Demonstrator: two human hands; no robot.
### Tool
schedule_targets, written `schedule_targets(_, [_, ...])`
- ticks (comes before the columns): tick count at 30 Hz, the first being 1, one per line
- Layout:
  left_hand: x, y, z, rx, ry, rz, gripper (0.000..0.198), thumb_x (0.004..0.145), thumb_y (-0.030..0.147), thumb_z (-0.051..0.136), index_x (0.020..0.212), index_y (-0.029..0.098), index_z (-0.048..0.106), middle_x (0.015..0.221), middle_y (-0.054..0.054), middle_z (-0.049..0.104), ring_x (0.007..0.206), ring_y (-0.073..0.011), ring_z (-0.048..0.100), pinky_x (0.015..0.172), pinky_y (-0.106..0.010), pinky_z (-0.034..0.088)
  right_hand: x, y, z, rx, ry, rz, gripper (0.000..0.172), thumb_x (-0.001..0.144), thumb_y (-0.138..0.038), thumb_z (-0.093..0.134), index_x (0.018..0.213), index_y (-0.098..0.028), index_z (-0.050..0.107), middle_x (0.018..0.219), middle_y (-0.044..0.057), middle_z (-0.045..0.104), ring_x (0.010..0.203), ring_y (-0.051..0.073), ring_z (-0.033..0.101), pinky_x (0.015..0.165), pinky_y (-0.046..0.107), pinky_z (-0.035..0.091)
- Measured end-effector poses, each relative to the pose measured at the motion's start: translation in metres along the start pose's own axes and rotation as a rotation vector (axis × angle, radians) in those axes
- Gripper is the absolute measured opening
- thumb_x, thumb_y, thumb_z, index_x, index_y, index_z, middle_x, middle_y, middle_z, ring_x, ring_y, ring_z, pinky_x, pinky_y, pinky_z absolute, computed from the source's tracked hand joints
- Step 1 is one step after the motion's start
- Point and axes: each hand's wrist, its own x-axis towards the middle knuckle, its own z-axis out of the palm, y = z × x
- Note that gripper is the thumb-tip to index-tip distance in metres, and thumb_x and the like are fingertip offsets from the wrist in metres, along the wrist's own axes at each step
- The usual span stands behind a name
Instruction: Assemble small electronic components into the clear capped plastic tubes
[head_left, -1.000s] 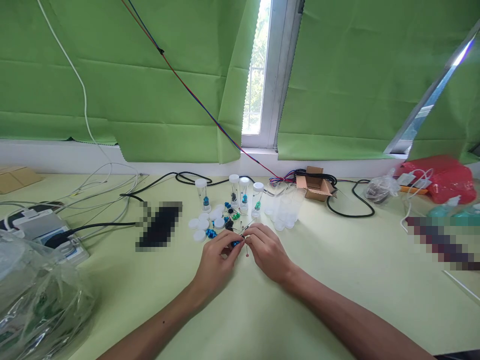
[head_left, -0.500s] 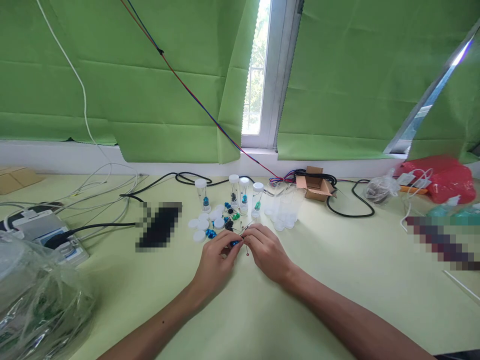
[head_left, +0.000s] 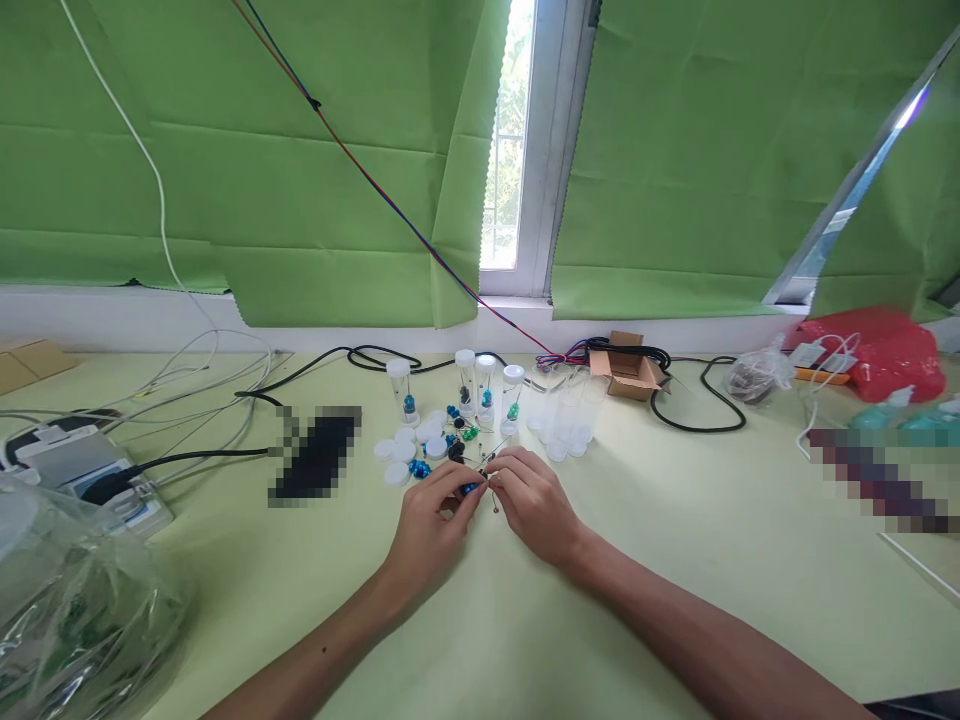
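My left hand (head_left: 433, 520) and my right hand (head_left: 534, 502) meet fingertip to fingertip over the pale green table (head_left: 675, 560). The left hand's fingers pinch a small blue component (head_left: 470, 488). The right hand's fingers are pinched on its thin wire leads (head_left: 492, 470); a tiny red piece (head_left: 496, 509) hangs just below. Right behind the hands lie loose blue, green and black components (head_left: 459, 440) and several white caps (head_left: 405, 448). Capped clear vials (head_left: 480, 385) with coloured components inside stand upright behind them.
Empty clear vials (head_left: 564, 415) lie to the right of the capped ones. A small open cardboard box (head_left: 628, 368) and black cables (head_left: 697, 405) sit at the back. A clear plastic bag (head_left: 67, 590) is at the near left, a red bag (head_left: 877, 350) at the far right.
The hands stay pinched together in the same spot. The view has shifted slightly, with everything sliding a little to the left.
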Motion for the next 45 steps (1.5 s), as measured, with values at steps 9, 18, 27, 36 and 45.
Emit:
schedule_targets(9, [-0.0012, -0.0044, -0.0011, 0.012, -0.009, 0.001, 0.016, 0.092, 0.026, 0.054, 0.09, 0.02, 0.068, 0.09, -0.005, 0.065, 0.075, -0.0146, 0.063, 0.059, -0.022, 0.05, -0.0016, 0.0027, 0.0013, 0.003, -0.052, -0.005, 0.023, 0.094, -0.006, 0.043, 0.086, -0.018, 0.061, 0.092, 0.01, 0.071, 0.097, 0.023, 0.059, 0.082, 0.038, 0.053])
schedule_targets(18, [0.0007, -0.0074, 0.0, 0.033, -0.017, 0.006, 0.016, 0.092, 0.027, 0.054, 0.089, 0.02, 0.068, 0.09, -0.005, 0.065, 0.073, -0.0143, 0.062, 0.059, -0.023, 0.05, -0.0028, 0.0047, 0.0022, -0.018, -0.081, -0.003, 0.026, 0.093, -0.004, 0.041, 0.086, -0.018, 0.062, 0.092, 0.009, 0.071, 0.098, 0.023, 0.058, 0.083, 0.037, 0.052])
schedule_targets(27, [0.0021, -0.0023, -0.0018, 0.009, -0.013, -0.002, 0.016, 0.091, 0.026, 0.054, 0.086, 0.02, 0.067, 0.086, -0.005, 0.064, 0.073, -0.0149, 0.062, 0.055, -0.021, 0.049, 0.0004, 0.0034, 0.0007, -0.056, -0.087, 0.011, 0.019, 0.095, -0.01, 0.048, 0.084, -0.018, 0.061, 0.087, 0.009, 0.07, 0.093, 0.023, 0.06, 0.081, 0.036, 0.052])
schedule_targets(36, [0.0018, 0.001, -0.0012, -0.036, 0.006, -0.028, 0.018, 0.091, 0.03, 0.055, 0.084, 0.019, 0.067, 0.086, -0.005, 0.064, 0.068, -0.0142, 0.061, 0.055, -0.023, 0.051, 0.0015, 0.0035, -0.0024, -0.057, -0.077, 0.047, 0.023, 0.097, -0.014, 0.046, 0.078, -0.019, 0.059, 0.08, 0.008, 0.068, 0.086, 0.022, 0.059, 0.076, 0.034, 0.051])
schedule_targets(45, [0.0008, -0.0024, 0.0001, -0.039, -0.021, -0.05, 0.017, 0.091, 0.03, 0.055, 0.088, 0.019, 0.067, 0.089, -0.006, 0.064, 0.073, -0.0147, 0.061, 0.057, -0.023, 0.051, -0.0008, 0.0055, -0.0011, -0.117, -0.102, 0.02, 0.029, 0.099, -0.016, 0.044, 0.075, -0.018, 0.059, 0.073, 0.007, 0.066, 0.083, 0.021, 0.059, 0.073, 0.032, 0.048])
